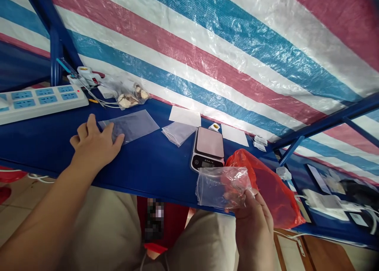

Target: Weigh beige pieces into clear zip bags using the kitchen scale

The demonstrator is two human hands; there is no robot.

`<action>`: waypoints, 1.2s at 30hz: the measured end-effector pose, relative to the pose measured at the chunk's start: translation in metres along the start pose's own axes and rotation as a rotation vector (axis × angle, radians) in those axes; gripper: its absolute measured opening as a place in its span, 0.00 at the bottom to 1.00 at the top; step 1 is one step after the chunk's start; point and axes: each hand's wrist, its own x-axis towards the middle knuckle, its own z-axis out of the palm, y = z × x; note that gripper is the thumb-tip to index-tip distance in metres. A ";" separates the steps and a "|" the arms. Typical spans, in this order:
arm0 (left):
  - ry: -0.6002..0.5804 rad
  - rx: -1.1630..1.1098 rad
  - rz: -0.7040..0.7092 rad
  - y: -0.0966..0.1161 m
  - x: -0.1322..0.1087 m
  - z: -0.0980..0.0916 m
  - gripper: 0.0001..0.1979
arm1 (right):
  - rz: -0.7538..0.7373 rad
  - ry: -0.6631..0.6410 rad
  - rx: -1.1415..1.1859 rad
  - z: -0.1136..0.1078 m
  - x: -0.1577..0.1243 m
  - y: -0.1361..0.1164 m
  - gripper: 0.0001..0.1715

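Note:
My right hand [255, 219] pinches the right end of a clear plastic bag [211, 188], which hangs over the table's front edge just before the scale. With fingers spread, my left hand [96, 142] rests on the blue table, its fingertips by the left end of a flat, empty-looking clear bag [136, 125]. More flat clear bags [180, 132] lie near the middle. The small kitchen scale [209, 142] has a bare pinkish plate, and the held bag partly covers its front. Right of it lies a red plastic bag [266, 188].
A white power strip [44, 99] stands at the far left, beside a clear bag of pale dried slices [130, 97]. White paper sheets [185, 115] and small white packets [259, 142] lie along the back. A striped tarp [192, 46] hangs behind the table.

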 end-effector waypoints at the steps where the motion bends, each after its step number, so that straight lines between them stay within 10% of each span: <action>1: -0.010 -0.017 0.021 -0.003 -0.002 0.002 0.41 | 0.015 -0.008 0.001 -0.001 0.000 0.000 0.12; 8: 0.194 -0.243 0.221 -0.018 -0.003 0.014 0.43 | 0.088 -0.063 -0.008 -0.012 -0.002 0.001 0.13; 13: 0.284 -0.453 0.360 0.025 -0.035 -0.006 0.25 | 0.060 -0.111 -0.097 -0.012 -0.005 -0.007 0.15; 15: 0.108 -0.694 0.388 0.052 -0.060 -0.010 0.20 | 0.059 -0.128 -0.099 -0.010 -0.007 -0.011 0.15; 20: -0.878 -1.331 0.313 0.113 -0.121 0.014 0.34 | 0.065 -0.155 -0.024 0.002 -0.016 -0.010 0.13; 22: -0.990 -1.382 0.177 0.124 -0.132 0.025 0.29 | 0.071 -0.128 -0.013 0.004 -0.017 -0.006 0.13; 36: -0.644 -1.073 0.327 0.106 -0.117 0.023 0.23 | -0.035 -0.216 -0.406 0.020 0.019 0.046 0.28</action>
